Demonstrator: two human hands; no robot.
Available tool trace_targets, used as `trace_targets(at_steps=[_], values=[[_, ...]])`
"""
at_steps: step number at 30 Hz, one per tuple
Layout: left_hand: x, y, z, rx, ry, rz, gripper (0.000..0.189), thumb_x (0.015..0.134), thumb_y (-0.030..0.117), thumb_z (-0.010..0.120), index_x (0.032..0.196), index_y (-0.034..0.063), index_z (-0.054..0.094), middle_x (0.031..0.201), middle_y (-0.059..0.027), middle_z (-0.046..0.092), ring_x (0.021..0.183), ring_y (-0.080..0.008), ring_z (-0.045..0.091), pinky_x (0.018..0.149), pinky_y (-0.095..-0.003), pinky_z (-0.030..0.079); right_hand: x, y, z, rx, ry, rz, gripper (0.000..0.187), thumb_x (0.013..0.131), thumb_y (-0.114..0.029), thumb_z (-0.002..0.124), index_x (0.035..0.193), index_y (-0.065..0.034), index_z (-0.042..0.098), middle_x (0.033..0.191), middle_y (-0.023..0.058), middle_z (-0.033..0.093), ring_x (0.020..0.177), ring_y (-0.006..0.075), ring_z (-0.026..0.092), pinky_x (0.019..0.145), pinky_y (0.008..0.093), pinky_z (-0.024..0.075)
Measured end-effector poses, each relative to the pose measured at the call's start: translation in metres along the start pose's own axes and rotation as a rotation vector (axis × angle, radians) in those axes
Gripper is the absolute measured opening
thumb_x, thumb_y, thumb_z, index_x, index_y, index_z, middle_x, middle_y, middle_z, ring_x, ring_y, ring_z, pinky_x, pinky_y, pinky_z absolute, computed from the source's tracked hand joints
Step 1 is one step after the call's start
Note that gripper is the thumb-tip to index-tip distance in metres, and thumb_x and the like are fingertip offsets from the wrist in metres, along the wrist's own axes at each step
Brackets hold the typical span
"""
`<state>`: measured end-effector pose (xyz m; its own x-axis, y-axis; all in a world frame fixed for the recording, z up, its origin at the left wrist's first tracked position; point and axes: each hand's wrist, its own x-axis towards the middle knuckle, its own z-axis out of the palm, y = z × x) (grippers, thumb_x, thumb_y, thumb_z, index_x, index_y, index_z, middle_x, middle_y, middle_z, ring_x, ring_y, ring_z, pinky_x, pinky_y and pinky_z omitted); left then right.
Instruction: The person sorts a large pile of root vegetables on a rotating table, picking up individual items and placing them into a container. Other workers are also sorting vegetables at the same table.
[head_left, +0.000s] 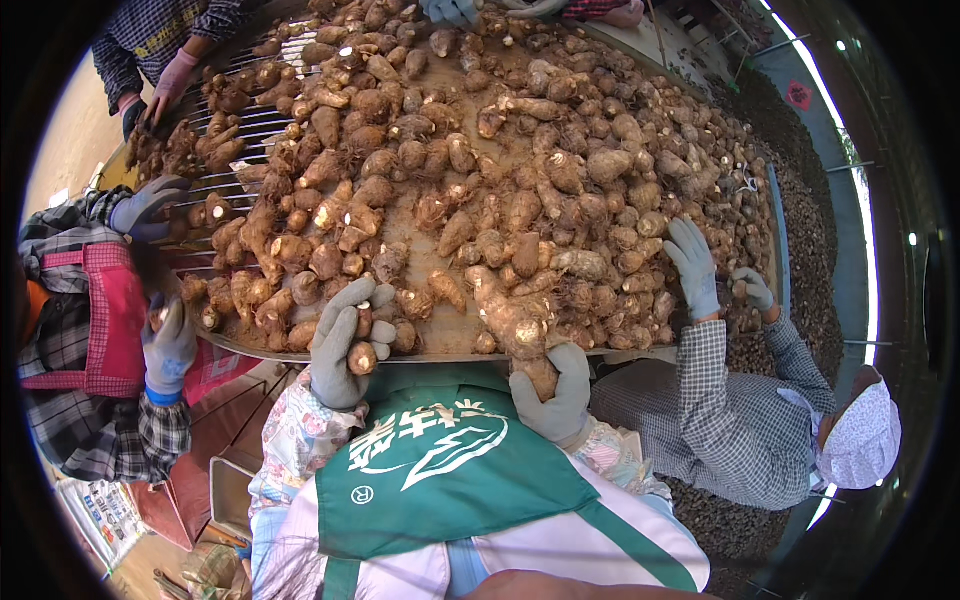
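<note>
Grey work gloves cover both of my hands. My left hand (346, 341), at the near edge of the sorting table, curls around a small taro corm (362, 358); part of another piece shows between its fingers. My right hand (555, 397) grips the lower end of a large, knobbly taro corm (529, 334), thumb and fingers on either side of it. The upper part of this corm reaches over the table's edge onto the heap. Before me spreads a thick layer of brown, rooty taro corms (525, 202), some with pale cut ends.
Metal slats (225, 150) form the table's left part; bare board (424, 262) shows mid-table. A co-worker in a red apron (116, 319) stands left, another in a checked shirt (705, 412) right. More people's hands work along the far side. A dark heap (802, 217) lies beyond.
</note>
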<state>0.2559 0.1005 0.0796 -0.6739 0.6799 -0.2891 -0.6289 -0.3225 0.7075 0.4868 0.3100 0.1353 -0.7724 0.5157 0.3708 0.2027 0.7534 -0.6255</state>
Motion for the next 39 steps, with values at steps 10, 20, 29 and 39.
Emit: trace_targets(at_steps=[10,20,29,39], values=[[-0.007,0.013,0.006,0.138,-0.212,-0.148,0.054,0.113,0.036,0.057,0.157,0.0046,0.053,0.149,-0.018,0.066,0.095,-0.0155,0.071,0.071,-0.0248,0.057,-0.03,-0.028,0.041,-0.01,0.223,0.115,0.062,0.093,-0.019,0.08,0.146,0.0018,0.057,0.133,0.023,0.064,0.122,0.0401,0.068,0.104,0.0474,0.0558],[-0.043,-0.002,0.003,-0.218,-0.382,-0.426,0.066,0.109,0.052,0.058,0.149,-0.0013,0.058,0.157,-0.023,0.059,0.113,-0.0287,0.074,0.078,-0.029,0.061,0.111,0.01,0.082,-0.163,-0.161,-0.297,0.053,0.088,-0.005,0.063,0.141,0.0012,0.064,0.139,0.0225,0.068,0.127,0.0421,0.065,0.109,0.0531,0.0493],[-0.065,-0.003,-0.026,-0.582,-0.148,-0.436,0.074,0.112,0.062,0.043,0.151,0.0016,0.058,0.156,-0.0272,0.058,0.096,-0.0346,0.075,0.062,-0.0308,0.063,0.093,0.032,0.081,-0.308,-0.754,-0.193,0.046,0.082,-0.02,0.079,0.126,-0.0109,0.07,0.121,0.0172,0.069,0.117,0.0388,0.067,0.102,0.049,0.0531],[-0.006,0.021,-0.028,-0.618,-0.161,-0.459,0.073,0.108,0.068,0.049,0.152,0.0108,0.059,0.163,-0.0191,0.054,0.096,-0.0321,0.072,0.064,-0.0299,0.062,0.034,-0.01,0.038,-0.103,-0.205,-0.104,0.033,0.085,-0.016,0.079,0.115,-0.0114,0.067,0.101,0.0157,0.063,0.098,0.0386,0.066,0.083,0.0488,0.0556]])
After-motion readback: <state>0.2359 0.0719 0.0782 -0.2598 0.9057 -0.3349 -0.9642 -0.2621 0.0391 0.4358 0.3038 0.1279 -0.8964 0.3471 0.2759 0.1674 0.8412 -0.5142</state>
